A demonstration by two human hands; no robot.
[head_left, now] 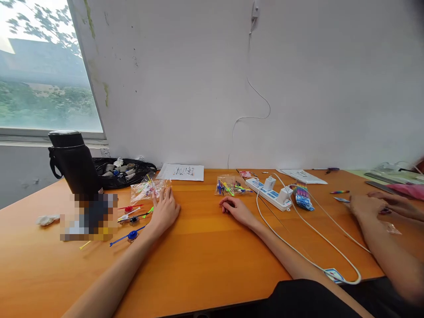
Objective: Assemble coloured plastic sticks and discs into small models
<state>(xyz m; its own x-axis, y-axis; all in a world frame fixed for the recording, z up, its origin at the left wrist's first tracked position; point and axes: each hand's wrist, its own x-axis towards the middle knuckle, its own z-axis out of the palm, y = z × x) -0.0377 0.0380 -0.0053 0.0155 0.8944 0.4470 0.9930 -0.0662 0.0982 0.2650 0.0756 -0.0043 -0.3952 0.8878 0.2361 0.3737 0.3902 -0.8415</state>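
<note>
My left hand (164,209) lies palm down on the table, fingers stretched out, touching or just beside a clear plastic bag (141,191) of small coloured parts. Left of its wrist lie several small round plastic pieces with thin arrow-ended rods: a red one (128,209), a black one (134,220) and a blue one (133,234). A lime-green tip shows beside the hand. My right hand (239,210) rests on the table with its fingers loosely curled and nothing visible in them. Beyond it sits another clear bag (228,186) of coloured parts.
A black flask (74,163) stands left, beside a blurred-out patch and a black bag (145,167) of odds and ends. White envelopes (185,172) lie by the wall. Right are a power strip (270,193), loose white cables, a rainbow packet (303,196) and another person's hands (371,207).
</note>
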